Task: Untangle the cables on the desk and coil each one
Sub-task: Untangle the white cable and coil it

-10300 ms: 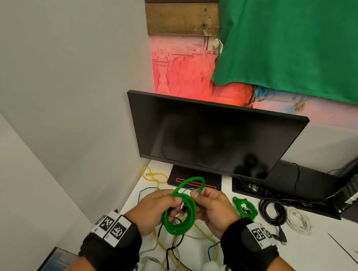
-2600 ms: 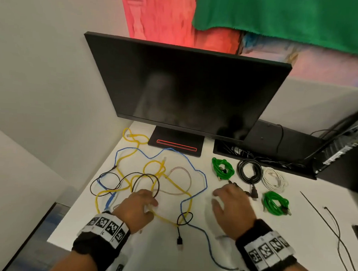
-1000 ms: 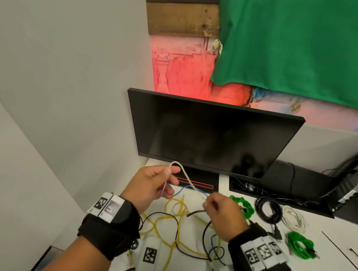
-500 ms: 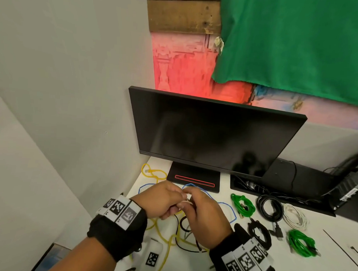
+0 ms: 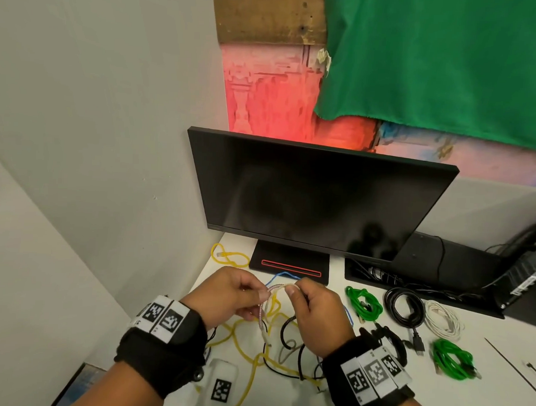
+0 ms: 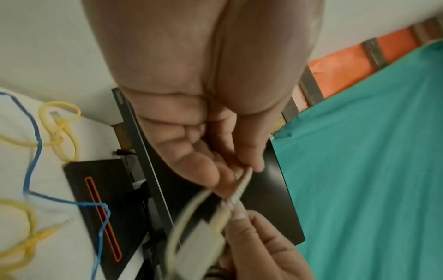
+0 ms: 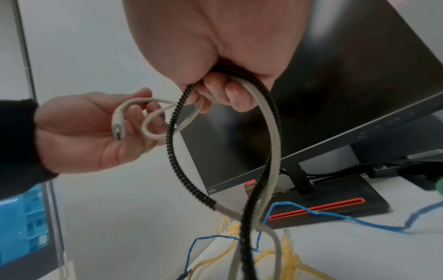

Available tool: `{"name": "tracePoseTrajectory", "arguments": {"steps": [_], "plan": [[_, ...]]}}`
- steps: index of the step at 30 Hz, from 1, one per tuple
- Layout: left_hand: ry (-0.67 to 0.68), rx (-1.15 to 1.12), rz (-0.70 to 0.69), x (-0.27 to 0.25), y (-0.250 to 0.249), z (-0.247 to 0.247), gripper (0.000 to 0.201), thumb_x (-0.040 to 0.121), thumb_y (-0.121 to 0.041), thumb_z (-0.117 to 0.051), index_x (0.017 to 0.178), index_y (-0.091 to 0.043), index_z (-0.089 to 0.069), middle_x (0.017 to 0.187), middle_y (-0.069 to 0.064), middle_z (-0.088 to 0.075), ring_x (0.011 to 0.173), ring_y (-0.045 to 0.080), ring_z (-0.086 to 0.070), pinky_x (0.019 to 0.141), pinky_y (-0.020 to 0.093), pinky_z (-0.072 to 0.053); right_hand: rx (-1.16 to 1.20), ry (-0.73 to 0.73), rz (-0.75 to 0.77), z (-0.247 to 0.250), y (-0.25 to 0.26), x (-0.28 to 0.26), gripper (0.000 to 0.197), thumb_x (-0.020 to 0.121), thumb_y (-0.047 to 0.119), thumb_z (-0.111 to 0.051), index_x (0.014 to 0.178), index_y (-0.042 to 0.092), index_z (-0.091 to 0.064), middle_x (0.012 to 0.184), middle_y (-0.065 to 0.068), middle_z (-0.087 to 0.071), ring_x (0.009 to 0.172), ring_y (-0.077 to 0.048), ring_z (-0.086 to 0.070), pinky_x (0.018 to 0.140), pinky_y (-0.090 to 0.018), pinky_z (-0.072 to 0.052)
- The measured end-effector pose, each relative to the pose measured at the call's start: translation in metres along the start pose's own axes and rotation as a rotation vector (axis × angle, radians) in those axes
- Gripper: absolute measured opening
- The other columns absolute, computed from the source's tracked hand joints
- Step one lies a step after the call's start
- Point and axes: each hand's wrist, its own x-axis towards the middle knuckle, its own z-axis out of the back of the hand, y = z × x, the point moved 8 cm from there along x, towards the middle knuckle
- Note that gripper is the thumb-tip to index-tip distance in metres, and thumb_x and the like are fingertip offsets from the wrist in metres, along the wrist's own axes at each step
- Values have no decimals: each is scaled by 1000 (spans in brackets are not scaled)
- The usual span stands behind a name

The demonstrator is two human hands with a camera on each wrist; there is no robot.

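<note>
Both hands are raised over the tangle in front of the monitor. My left hand (image 5: pixel 259 295) pinches a beige braided cable (image 5: pixel 277 285) near its plug end; the plug (image 7: pixel 118 124) lies across that palm beside a small loop. My right hand (image 5: pixel 292 290) grips the same cable a short way along, fingers curled round it together with its black spiral-wrapped stretch (image 7: pixel 172 136). The rest hangs down into the yellow cable (image 5: pixel 249 352), blue cable (image 5: pixel 284 274) and thin black cable (image 5: pixel 266 359) lying crossed on the white desk (image 5: pixel 481 401).
The monitor (image 5: pixel 315 201) and its base (image 5: pixel 289 261) stand just behind the hands. To the right lie finished coils: green (image 5: pixel 363 303), black (image 5: pixel 404 304), white (image 5: pixel 443 321), green (image 5: pixel 452 359), small black (image 5: pixel 389 337). A wall and the desk's edge are close on the left.
The hands, pressed together half a second ago, have drawn slightly apart, with a short arc of beige cable between them. A second ago the left hand held the cable higher.
</note>
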Motion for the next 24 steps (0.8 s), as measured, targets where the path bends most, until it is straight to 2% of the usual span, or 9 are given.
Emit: {"name": "tracePoseTrajectory", "arguments": {"steps": [4, 7, 10, 14, 17, 19, 21, 23, 24], "plan": [[-59, -187, -21, 2, -3, 1, 19, 94, -14, -61, 77, -8, -68, 71, 11, -66, 65, 17, -63, 65, 28, -51, -20, 13, 39, -4, 5, 0, 34, 102, 33, -49, 74, 14, -52, 66, 7, -48, 64, -9, -46, 58, -21, -34], [-190, -91, -94, 6, -9, 1, 29, 98, -19, -55, 70, -19, -65, 70, -1, -61, 69, 10, -55, 68, 26, -44, 8, 88, 40, -17, 9, -6, 33, 103, 35, -45, 75, 17, -48, 66, 9, -45, 64, -9, -44, 60, -25, -35], [-258, 17, -203, 9, -15, -5, 23, 97, -17, -55, 76, -21, -63, 68, -8, -59, 65, 4, -52, 66, 21, -43, 93, 70, 30, -22, 12, -10, 30, 104, 33, -43, 77, 21, -49, 66, 9, -49, 64, -9, -47, 60, -26, -38], [-144, 193, -239, 10, -4, -17, 14, 97, -19, -57, 93, -26, -68, 73, -8, -67, 66, 2, -60, 67, 17, -49, 206, -6, 2, -12, 5, -8, 28, 104, 31, -42, 76, 31, -48, 68, 7, -55, 65, -8, -51, 59, -26, -42], [-122, 249, -218, 6, 4, -17, 11, 92, -15, -62, 89, -21, -71, 80, -2, -69, 68, 8, -62, 70, 28, -54, 322, 68, -8, -16, 0, -6, 28, 98, 43, -42, 74, 35, -52, 64, 15, -55, 60, -4, -49, 56, -16, -37], [-198, 171, -252, 3, -1, -8, 8, 80, -9, -70, 75, -13, -72, 86, 6, -67, 78, 17, -62, 75, 34, -52, 441, 135, -79, -21, -8, -5, 33, 92, 55, -41, 74, 31, -55, 56, 13, -50, 53, -4, -43, 57, -24, -37], [-212, -71, -234, 1, -2, -2, 4, 65, -10, -68, 61, -10, -68, 84, 11, -66, 83, 22, -62, 78, 34, -50, 533, 183, -141, -26, -14, -6, 40, 86, 63, -41, 71, 28, -56, 52, 9, -45, 52, -11, -40, 54, -29, -36], [-104, -440, -166, 1, 0, -11, 12, 64, -16, -66, 57, -7, -62, 71, 17, -62, 70, 26, -60, 73, 36, -48, 550, 190, -147, -27, -13, -5, 41, 84, 65, -42, 70, 28, -55, 51, 9, -44, 51, -13, -40, 52, -29, -35], [-52, -599, -128, 1, 0, -18, 22, 72, -23, -66, 59, -7, -58, 64, 17, -57, 62, 25, -56, 68, 37, -46, 552, 183, -136, -27, -11, -5, 41, 84, 65, -42, 70, 29, -54, 52, 10, -43, 51, -12, -40, 52, -29, -35]]}}
